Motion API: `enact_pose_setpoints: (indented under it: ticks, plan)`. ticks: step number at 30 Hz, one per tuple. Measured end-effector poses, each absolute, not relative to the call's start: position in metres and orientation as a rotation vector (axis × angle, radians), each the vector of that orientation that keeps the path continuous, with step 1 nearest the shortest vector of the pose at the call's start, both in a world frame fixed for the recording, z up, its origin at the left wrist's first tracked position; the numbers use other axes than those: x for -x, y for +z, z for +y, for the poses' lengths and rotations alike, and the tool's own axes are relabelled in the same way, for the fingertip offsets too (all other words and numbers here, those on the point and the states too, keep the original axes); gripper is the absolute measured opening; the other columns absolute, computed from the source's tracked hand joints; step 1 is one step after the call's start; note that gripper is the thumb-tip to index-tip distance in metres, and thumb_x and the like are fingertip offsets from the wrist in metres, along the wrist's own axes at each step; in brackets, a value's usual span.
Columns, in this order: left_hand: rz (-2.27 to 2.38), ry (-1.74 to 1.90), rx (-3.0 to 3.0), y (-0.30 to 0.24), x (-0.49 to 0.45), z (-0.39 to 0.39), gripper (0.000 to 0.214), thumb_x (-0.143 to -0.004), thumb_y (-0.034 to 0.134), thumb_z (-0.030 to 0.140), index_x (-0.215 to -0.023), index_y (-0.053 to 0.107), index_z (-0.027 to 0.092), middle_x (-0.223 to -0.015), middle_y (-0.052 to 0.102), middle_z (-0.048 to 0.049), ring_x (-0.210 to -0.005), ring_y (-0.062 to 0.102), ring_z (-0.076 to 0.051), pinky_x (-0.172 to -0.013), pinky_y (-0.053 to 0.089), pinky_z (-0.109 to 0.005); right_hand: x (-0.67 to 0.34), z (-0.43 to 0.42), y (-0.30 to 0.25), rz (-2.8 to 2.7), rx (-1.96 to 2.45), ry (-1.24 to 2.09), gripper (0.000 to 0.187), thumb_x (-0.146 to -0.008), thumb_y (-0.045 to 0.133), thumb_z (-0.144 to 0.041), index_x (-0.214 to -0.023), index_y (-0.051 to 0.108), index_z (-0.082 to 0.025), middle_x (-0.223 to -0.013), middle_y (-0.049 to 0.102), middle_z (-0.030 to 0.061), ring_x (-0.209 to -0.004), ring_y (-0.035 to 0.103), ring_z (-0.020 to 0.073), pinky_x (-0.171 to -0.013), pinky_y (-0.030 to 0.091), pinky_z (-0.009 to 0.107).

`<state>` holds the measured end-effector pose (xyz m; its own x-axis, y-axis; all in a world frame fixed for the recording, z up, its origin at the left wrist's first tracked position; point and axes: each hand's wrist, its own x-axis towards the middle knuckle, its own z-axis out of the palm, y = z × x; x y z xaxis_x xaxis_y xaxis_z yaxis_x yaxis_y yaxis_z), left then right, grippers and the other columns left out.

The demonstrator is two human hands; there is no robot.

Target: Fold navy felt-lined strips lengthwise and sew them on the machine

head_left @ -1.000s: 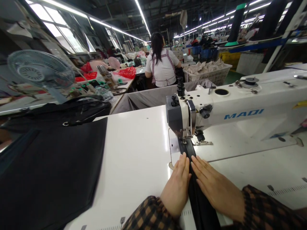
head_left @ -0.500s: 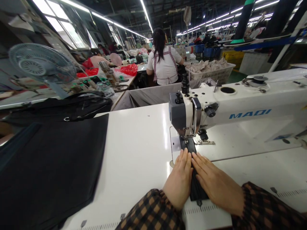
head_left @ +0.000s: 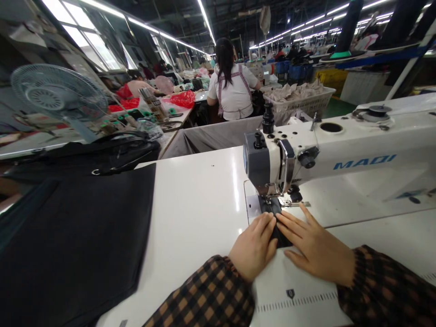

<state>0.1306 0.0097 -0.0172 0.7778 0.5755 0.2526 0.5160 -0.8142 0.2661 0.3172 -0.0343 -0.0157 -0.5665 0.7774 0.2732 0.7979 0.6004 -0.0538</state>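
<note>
Strip [head_left: 282, 239], black, runs under sewing machine [head_left: 361, 152] presser foot [head_left: 268, 200]; near end stops btwn the hands. L hand [head_left: 255, 247] palm-down, fingers together, tips on strip; R hand [head_left: 318, 250] spread, fingertips at strip's R edge. Open white tabletop [head_left: 194, 218] to L, up to edge of black fabric [head_left: 78, 240]. Vs half a sec ago: strip's near end further fwd, well clear of ruler marks [head_left: 296, 301]; R fingers wider apart.

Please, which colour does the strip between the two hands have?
The strip is black; it shows in the head view, partly covered by the fingers.
</note>
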Motion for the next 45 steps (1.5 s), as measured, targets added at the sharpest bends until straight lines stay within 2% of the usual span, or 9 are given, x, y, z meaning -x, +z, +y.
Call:
enact_pose_setpoints:
  ticks: [3, 7, 10, 15, 22, 28, 33, 38, 45]
  plan:
    - [0.782, 0.532, -2.710, -0.016, -0.123, 0.008, 0.048, -0.073, 0.055, 0.032, -0.112, 0.041, 0.008, -0.121, 0.047, -0.0168, -0.117, 0.040, -0.026, -0.099, 0.038, -0.040, -0.318, -0.039, -0.012, -2.514, 1.279, -0.030, 0.035, -0.083, 0.040, -0.021, -0.116, 0.048, -0.014, -0.122, 0.047, 0.0082, -0.114, 0.039, 0.0238, -0.101, 0.013, 0.059]
    - [0.854, 0.578, -2.584, -0.019, -0.119, 0.003, 0.028, -0.075, 0.041, 0.012, -0.103, 0.044, 0.014, -0.120, 0.050, -0.0115, -0.116, 0.043, -0.019, -0.094, 0.043, -0.034, -0.312, -0.043, -0.022, -2.362, 1.247, -0.002, 0.027, -0.080, 0.041, -0.010, -0.101, 0.057, -0.012, -0.096, 0.057, 0.0085, -0.094, 0.050, 0.0201, -0.089, 0.039, 0.043]
    - [0.893, 0.593, -2.569, -0.021, -0.120, 0.000, 0.019, -0.076, 0.040, 0.011, -0.092, 0.049, 0.018, -0.122, 0.050, -0.0070, -0.116, 0.043, -0.017, -0.093, 0.044, -0.031, -0.310, -0.046, -0.030, -2.344, 1.184, -0.047, 0.024, -0.081, 0.039, -0.006, -0.095, 0.059, -0.010, -0.086, 0.056, 0.0087, -0.086, 0.051, 0.0187, -0.077, 0.045, 0.035]
    - [0.810, 0.551, -2.857, -0.018, -0.125, -0.007, 0.016, -0.080, 0.039, 0.012, -0.086, 0.054, 0.015, -0.120, 0.052, -0.0093, -0.115, 0.044, -0.020, -0.101, 0.035, -0.039, -0.316, -0.047, -0.029, -2.423, 1.125, -0.093, 0.023, -0.084, 0.038, -0.007, -0.092, 0.059, -0.011, -0.084, 0.056, 0.0077, -0.084, 0.050, 0.0180, -0.075, 0.045, 0.034]
    - [0.774, 0.350, -2.985, -0.004, -0.128, -0.007, 0.017, -0.085, 0.039, 0.016, -0.091, 0.054, 0.014, -0.117, 0.053, -0.0097, -0.113, 0.046, -0.018, -0.100, 0.036, -0.037, -0.316, -0.045, -0.026, -2.410, 1.176, -0.057, 0.025, -0.087, 0.037, -0.012, -0.102, 0.056, -0.012, -0.081, 0.055, 0.0064, -0.080, 0.050, 0.0169, -0.072, 0.043, 0.033]
    - [0.798, 0.308, -2.915, -0.006, -0.121, -0.003, 0.016, -0.078, 0.042, 0.011, -0.089, 0.052, 0.016, -0.126, 0.045, -0.0117, -0.120, 0.038, -0.022, -0.100, 0.035, -0.040, -0.311, -0.047, -0.025, -2.405, 1.159, 0.025, 0.024, -0.089, 0.035, -0.015, -0.085, 0.059, -0.015, -0.076, 0.052, 0.0045, -0.072, 0.047, 0.0153, -0.067, 0.040, 0.032]
    - [0.797, 0.299, -2.826, -0.008, -0.120, 0.002, 0.034, -0.076, 0.041, 0.012, -0.110, 0.044, 0.013, -0.128, 0.042, -0.0125, -0.121, 0.036, -0.021, -0.099, 0.036, -0.036, -0.312, -0.040, -0.029, -2.431, 1.125, 0.039, 0.024, -0.089, 0.034, -0.014, -0.095, 0.058, -0.015, -0.077, 0.052, 0.0040, -0.074, 0.046, 0.0151, -0.069, 0.038, 0.032]
    - [0.823, 0.392, -2.818, -0.010, -0.120, 0.014, 0.035, -0.077, 0.041, 0.012, -0.112, 0.044, 0.015, -0.126, 0.043, -0.0112, -0.119, 0.039, -0.020, -0.098, 0.038, -0.037, -0.313, -0.021, -0.031, -2.472, 1.119, -0.038, 0.025, -0.088, 0.034, -0.012, -0.097, 0.057, -0.015, -0.079, 0.052, 0.0043, -0.077, 0.047, 0.0152, -0.073, 0.037, 0.033]
    - [0.896, 0.447, -2.803, -0.013, -0.123, 0.018, 0.023, -0.086, 0.035, 0.016, -0.104, 0.049, 0.016, -0.104, 0.055, -0.0069, -0.103, 0.049, -0.016, -0.087, 0.046, -0.031, -0.311, -0.011, -0.035, -2.435, 1.179, -0.159, 0.021, -0.089, 0.037, -0.015, -0.091, 0.058, -0.017, -0.078, 0.054, 0.0029, -0.077, 0.049, 0.0143, -0.075, 0.037, 0.032]
